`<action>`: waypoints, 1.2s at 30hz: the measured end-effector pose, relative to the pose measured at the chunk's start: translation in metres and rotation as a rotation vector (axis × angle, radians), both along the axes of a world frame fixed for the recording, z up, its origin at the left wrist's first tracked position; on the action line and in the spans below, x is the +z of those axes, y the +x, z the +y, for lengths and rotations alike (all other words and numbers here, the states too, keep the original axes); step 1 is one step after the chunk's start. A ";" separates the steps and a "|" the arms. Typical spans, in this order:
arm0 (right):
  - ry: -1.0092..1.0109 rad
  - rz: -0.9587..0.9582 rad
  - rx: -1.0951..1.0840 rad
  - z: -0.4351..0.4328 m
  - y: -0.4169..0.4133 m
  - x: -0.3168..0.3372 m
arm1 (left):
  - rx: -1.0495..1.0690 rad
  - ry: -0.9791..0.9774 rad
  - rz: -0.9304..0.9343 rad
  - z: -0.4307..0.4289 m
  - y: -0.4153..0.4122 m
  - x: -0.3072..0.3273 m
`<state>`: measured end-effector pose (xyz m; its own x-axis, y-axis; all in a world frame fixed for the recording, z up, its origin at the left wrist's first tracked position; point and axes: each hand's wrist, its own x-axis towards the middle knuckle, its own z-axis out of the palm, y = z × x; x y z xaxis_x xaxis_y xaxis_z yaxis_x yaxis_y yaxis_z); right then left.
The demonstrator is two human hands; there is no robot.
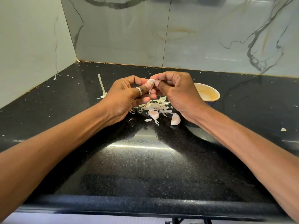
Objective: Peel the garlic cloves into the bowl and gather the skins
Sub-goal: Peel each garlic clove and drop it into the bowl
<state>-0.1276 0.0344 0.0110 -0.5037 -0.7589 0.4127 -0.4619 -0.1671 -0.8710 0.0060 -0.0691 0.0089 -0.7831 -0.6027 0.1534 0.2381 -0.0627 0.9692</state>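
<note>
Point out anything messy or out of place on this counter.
Garlic skins are scattered. Most lie heaped below the clove that the left hand and right hand pinch, but a long stalk lies further left, one scrap sits far right, and flecks dot the counter to the back wall.

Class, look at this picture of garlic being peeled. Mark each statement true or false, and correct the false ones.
1. The left hand and the right hand pinch one pale garlic clove between them. True.
2. The round cream-lined bowl stands left of the left hand. False: it stands on the right, behind the right hand.
3. The pile of papery white skins lies inside the bowl. False: it lies on the black speckled stone counter, below the hands.
4. Beside the skins, two more garlic cloves lie on the counter. True.
</note>
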 end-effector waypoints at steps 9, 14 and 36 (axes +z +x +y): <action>-0.024 -0.215 0.064 0.001 0.003 0.003 | -0.013 0.024 0.004 0.001 0.001 0.001; -0.016 -0.393 0.165 0.002 0.001 0.009 | -0.023 0.074 0.007 0.000 0.002 0.003; -0.011 -0.312 -0.013 -0.002 0.013 0.003 | -0.004 0.073 0.038 -0.002 -0.002 -0.001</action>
